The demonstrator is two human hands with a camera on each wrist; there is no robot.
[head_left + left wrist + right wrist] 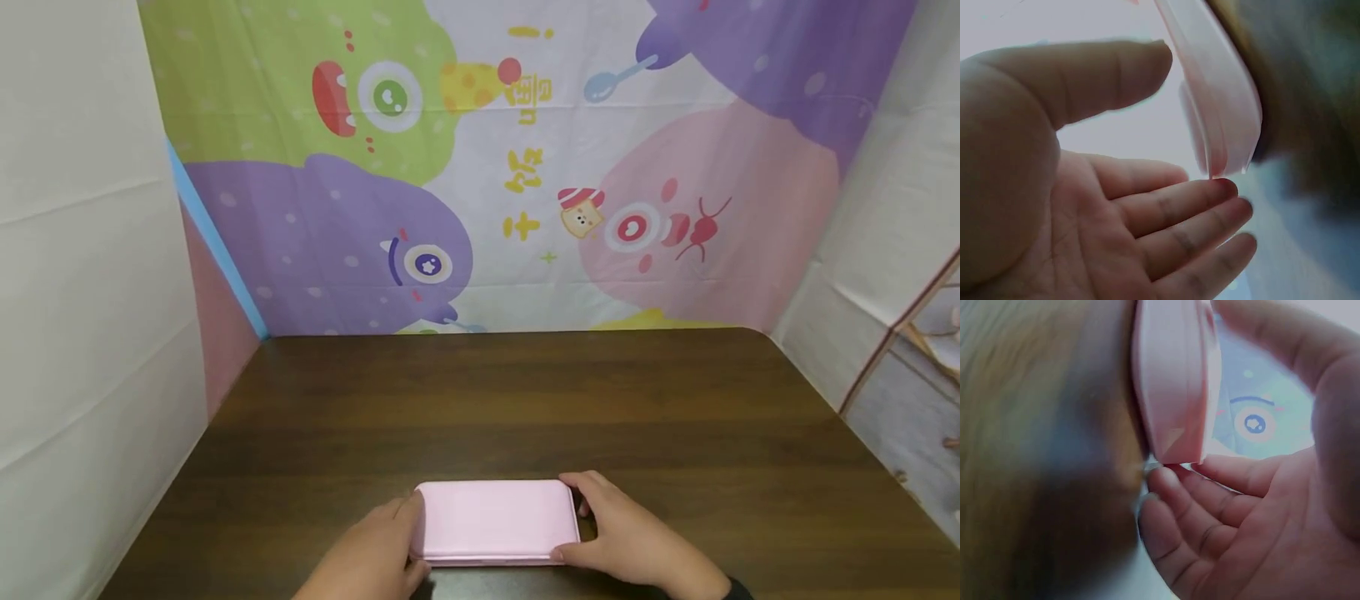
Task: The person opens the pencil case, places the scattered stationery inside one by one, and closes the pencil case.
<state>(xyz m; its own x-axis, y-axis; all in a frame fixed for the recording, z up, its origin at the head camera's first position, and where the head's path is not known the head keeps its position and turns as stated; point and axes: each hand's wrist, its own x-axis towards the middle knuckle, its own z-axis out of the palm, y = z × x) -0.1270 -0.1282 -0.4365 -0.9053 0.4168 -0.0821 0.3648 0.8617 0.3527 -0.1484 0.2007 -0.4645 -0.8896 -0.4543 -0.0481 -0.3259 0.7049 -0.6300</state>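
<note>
A pink case [495, 518], oblong with rounded corners and closed, lies flat on the brown wooden table [480, 400] near its front. My left hand [378, 542] holds the case's left end, its thumb by the near corner. In the left wrist view the fingertips [1225, 187] touch the end of the case, whose rim shows a seam. At the right end my right hand [630, 533] spans the width, thumb at the near corner and forefinger at the far one. Its other fingers [1166, 481] curl against the case's end in the right wrist view.
Behind the table hangs a cloth [525, 275] printed with cartoon monsters. White cloth panels [82, 292] stand along the left side, and another white panel [847, 275] rises on the right. Shelves with small items [937, 333] show at the far right edge.
</note>
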